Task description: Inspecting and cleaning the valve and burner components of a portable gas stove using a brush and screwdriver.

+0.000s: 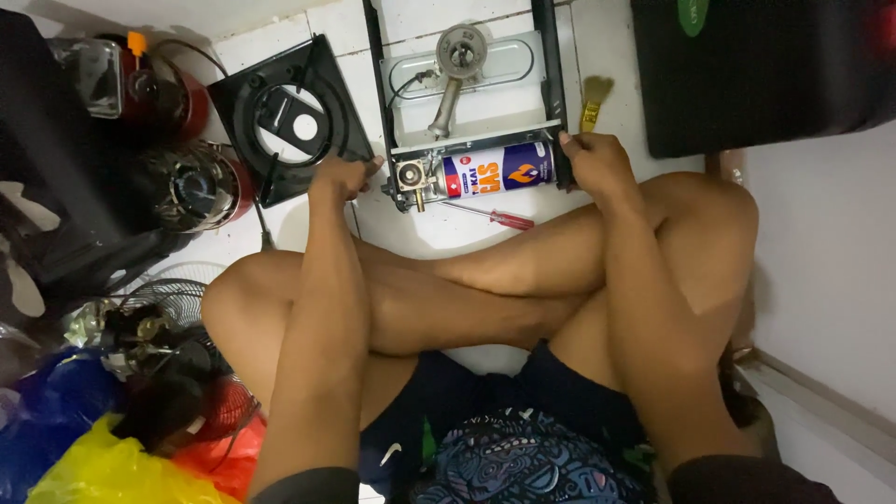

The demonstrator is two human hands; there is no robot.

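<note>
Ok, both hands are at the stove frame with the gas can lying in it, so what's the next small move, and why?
Probably press the gas can toward the valve with the right hand. The can lies in the frame's bay, its nozzle end at the valve, and the left hand braces that side. The screwdriver lies untouched on the floor.

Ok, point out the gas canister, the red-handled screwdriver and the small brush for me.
gas canister (pixel 499 171), head view, on the middle of its blue and white side.
red-handled screwdriver (pixel 511 221), head view, on the red handle.
small brush (pixel 593 101), head view, where the yellow handle meets the bristles.
</note>
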